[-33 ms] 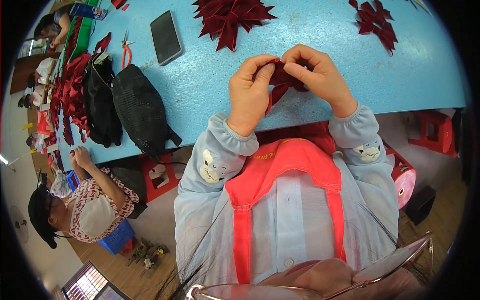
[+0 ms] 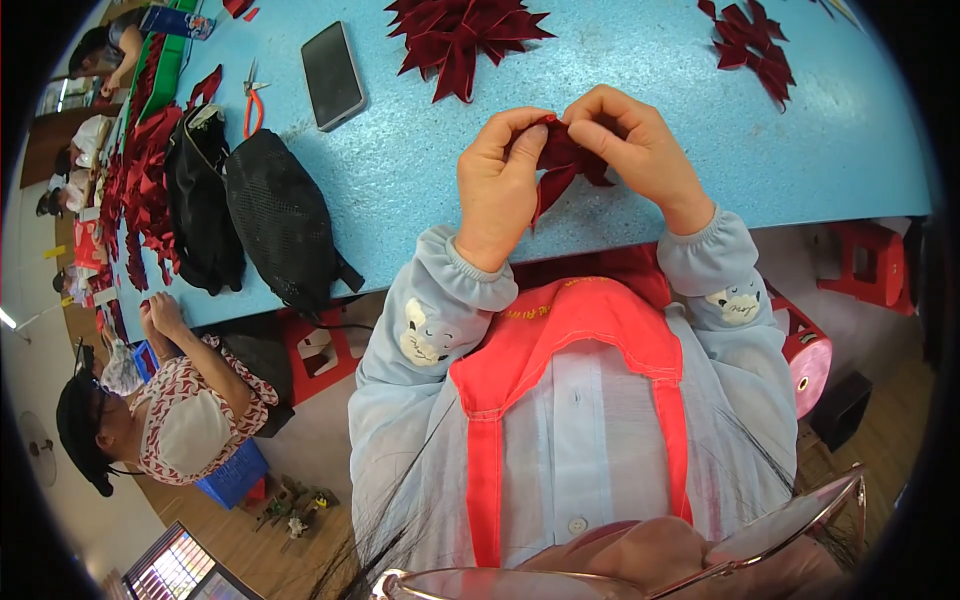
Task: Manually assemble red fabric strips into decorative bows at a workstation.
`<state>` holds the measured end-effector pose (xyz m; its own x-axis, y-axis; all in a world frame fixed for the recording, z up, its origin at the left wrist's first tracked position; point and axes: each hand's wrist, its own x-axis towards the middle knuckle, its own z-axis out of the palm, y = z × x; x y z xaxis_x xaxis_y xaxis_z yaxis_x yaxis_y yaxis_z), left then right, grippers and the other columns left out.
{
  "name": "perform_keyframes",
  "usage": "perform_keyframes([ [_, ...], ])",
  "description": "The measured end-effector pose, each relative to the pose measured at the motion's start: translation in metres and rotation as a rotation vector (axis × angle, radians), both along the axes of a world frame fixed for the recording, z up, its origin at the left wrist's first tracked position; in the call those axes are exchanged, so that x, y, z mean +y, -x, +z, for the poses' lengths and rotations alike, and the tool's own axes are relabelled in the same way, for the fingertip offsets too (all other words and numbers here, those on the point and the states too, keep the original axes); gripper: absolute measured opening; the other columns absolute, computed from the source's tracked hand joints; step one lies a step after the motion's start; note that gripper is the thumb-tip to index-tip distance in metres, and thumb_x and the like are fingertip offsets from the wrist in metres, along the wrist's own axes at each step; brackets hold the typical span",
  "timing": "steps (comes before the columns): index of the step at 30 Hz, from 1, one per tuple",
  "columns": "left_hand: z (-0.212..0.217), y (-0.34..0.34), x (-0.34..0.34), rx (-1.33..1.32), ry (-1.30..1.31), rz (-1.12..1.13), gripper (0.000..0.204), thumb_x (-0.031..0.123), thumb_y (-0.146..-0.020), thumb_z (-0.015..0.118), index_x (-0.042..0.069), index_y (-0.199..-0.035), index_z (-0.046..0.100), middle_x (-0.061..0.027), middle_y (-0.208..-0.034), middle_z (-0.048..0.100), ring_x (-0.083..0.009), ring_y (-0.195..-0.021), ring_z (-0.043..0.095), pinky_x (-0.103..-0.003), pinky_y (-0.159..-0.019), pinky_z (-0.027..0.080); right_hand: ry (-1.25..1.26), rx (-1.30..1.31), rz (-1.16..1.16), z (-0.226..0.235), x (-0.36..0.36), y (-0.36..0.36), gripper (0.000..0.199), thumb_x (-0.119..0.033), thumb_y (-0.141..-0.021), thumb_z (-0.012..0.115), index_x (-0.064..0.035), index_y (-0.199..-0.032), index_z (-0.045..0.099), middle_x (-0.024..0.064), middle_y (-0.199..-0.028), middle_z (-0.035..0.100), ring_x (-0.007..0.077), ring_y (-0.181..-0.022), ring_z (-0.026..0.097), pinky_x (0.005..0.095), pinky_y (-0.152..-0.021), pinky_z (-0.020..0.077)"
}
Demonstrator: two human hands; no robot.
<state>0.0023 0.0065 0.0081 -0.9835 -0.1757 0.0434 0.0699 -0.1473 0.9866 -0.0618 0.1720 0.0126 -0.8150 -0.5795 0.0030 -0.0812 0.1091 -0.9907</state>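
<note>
Between my hands, just above the near part of the blue table (image 2: 420,200), is a dark red velvet ribbon bow (image 2: 560,170) with its pointed tails hanging down. My left hand (image 2: 499,185) pinches its upper left edge between thumb and index finger. From the other side, my right hand (image 2: 640,150) has thumb and curled fingers closed at the bow's upper right; the fingertips partly cover the ribbon. A pile of finished-looking dark red bows (image 2: 460,40) lies just beyond my hands. More such bows (image 2: 755,55) rest at the far right.
To the left lie a black phone (image 2: 334,75), orange-handled pliers (image 2: 254,105), a black mesh pouch (image 2: 280,215) and an open black bag (image 2: 200,200). Heaped red ribbon (image 2: 150,190) runs beside a green tray (image 2: 165,75). A co-worker (image 2: 190,410) sits at the left; red stools (image 2: 870,265) stand below.
The ribbon between my hands has turned slightly, so more of its loops and tails show. My right fingertips have shifted a little; all else stays still.
</note>
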Motion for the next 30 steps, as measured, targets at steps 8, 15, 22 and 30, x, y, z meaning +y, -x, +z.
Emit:
perform_keyframes([
  [8,0.001,0.007,-0.007,-0.137,-0.343,0.021,0.015,0.009,-0.095,0.053,-0.001,-0.103,0.060,-0.0059,-0.093,0.064,-0.0110,-0.078,0.060,-0.023,-0.068,0.050,0.029,-0.149,-0.002,-0.003,0.013,0.001,0.019,-0.007,-0.085,0.062,-0.0035,-0.104,0.062,-0.0010,-0.090,0.062,0.0054,-0.081,0.056,0.0206,-0.073,0.0463],
  [15,0.003,0.002,-0.008,-0.344,-0.381,-0.170,0.020,0.016,-0.093,0.058,-0.002,-0.099,0.059,-0.0073,-0.090,0.065,-0.0156,-0.077,0.063,-0.028,-0.067,0.052,0.101,-0.110,-0.090,0.002,0.009,0.001,0.028,-0.007,-0.086,0.061,-0.0038,-0.114,0.058,-0.0002,-0.094,0.061,0.0058,-0.082,0.056,0.0192,-0.072,0.0454],
  [22,0.000,0.003,-0.005,-0.323,-0.534,-0.049,0.017,0.017,-0.093,0.057,0.000,-0.093,0.058,-0.0076,-0.088,0.064,-0.0167,-0.078,0.063,-0.031,-0.069,0.054,0.397,-0.435,-0.164,-0.007,0.017,-0.006,0.027,-0.008,-0.088,0.057,-0.0020,-0.115,0.059,0.0011,-0.098,0.063,0.0078,-0.087,0.059,0.0217,-0.075,0.0475],
  [30,0.000,0.000,0.013,-0.164,-0.510,0.051,0.012,0.013,-0.095,0.048,0.003,-0.101,0.052,-0.0060,-0.092,0.062,-0.0153,-0.083,0.062,-0.032,-0.068,0.053,0.382,-0.376,-0.210,-0.035,0.006,-0.014,0.022,-0.012,-0.091,0.057,-0.0012,-0.110,0.061,0.0026,-0.099,0.065,0.0095,-0.089,0.061,0.0236,-0.079,0.0487],
])
